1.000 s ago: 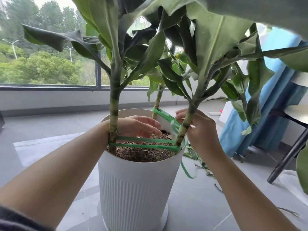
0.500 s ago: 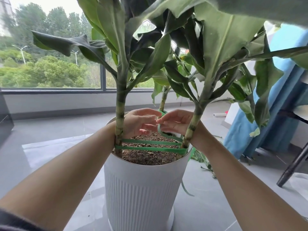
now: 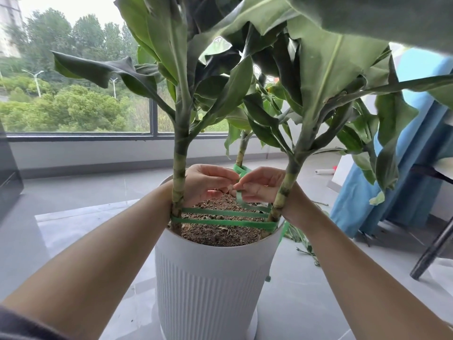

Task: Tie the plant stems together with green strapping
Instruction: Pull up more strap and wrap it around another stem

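Three stems stand in soil [image 3: 220,233] inside a white ribbed pot [image 3: 208,290] on a grey tiled floor [image 3: 73,241]. A wide window [image 3: 73,106] behind shows trees. Blue curtain [image 3: 404,173] at right, dark chair leg [image 3: 431,249] beside it, loose leaves [image 3: 302,241] on the floor right of the pot. Green strapping [image 3: 220,220] is a flat narrow band: two runs stretched between left stem [image 3: 180,168] and right stem [image 3: 286,182] just above the soil, wrapped round back stem [image 3: 241,153], one end hanging over the pot's right rim. Left hand [image 3: 206,182] and right hand [image 3: 262,185] meet between the stems, fingers curled, both pinching the strapping.
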{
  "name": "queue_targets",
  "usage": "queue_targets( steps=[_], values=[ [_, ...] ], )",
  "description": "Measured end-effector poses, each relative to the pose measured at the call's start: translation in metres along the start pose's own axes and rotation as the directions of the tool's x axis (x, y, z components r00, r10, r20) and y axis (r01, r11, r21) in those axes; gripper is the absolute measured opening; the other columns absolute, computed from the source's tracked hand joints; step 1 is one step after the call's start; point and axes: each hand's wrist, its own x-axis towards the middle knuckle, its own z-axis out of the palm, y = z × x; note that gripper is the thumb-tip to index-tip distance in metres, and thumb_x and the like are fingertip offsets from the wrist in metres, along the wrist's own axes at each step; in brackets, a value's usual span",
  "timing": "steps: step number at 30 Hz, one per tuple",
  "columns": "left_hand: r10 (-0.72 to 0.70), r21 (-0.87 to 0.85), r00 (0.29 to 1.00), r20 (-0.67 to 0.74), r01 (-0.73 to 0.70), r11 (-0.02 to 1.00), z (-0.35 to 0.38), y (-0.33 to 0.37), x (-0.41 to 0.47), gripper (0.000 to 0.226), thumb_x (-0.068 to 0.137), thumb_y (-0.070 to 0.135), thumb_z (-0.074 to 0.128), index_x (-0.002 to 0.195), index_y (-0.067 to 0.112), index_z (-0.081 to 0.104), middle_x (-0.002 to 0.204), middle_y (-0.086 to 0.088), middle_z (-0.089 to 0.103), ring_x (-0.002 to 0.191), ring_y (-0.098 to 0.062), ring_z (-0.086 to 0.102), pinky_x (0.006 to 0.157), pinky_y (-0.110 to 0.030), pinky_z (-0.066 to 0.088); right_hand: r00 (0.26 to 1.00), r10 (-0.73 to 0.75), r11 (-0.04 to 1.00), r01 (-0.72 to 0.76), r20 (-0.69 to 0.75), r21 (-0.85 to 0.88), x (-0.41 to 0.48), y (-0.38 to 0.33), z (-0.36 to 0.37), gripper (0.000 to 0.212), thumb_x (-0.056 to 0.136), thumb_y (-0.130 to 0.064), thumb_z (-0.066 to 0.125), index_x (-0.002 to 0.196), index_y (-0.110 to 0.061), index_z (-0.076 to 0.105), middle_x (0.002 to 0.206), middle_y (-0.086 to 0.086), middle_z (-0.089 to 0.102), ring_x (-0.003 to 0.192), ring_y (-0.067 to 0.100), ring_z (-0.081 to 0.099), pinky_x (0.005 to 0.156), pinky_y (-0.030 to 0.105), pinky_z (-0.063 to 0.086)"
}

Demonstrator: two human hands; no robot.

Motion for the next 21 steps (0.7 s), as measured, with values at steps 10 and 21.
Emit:
queue_targets(
  steps=[10,21],
  values=[
    [-0.098,-0.148,0.956,0.277,0.143,0.979,-0.003,-0.001,0.003,0.036,0.054,0.019,0.09,0.083,0.016,0.069,0.073,-0.005,0.063,0.064,-0.013,0.059,0.061,-0.025,0.054,0.999,0.006,0.997,-0.01,-0.045,-0.08,-0.011,-0.007,0.003,0.015,0.092,-0.01,0.058,0.1,0.002,0.061,0.091,0.016,0.074,0.086,0.03,0.072,0.079,0.037,0.059],
    [0.04,0.526,0.998,-0.05,-0.008,0.85,-0.01,-0.005,-0.002,0.009,0.079,0.01,0.071,0.087,0.006,0.068,0.067,-0.001,0.067,0.056,-0.01,0.06,0.058,-0.02,0.053,0.994,0.046,0.998,-0.051,-0.101,-0.039,-0.01,-0.003,0.004,0.015,0.091,-0.013,0.06,0.099,0.0,0.062,0.088,0.017,0.074,0.084,0.032,0.072,0.08,0.042,0.058]
  ],
)
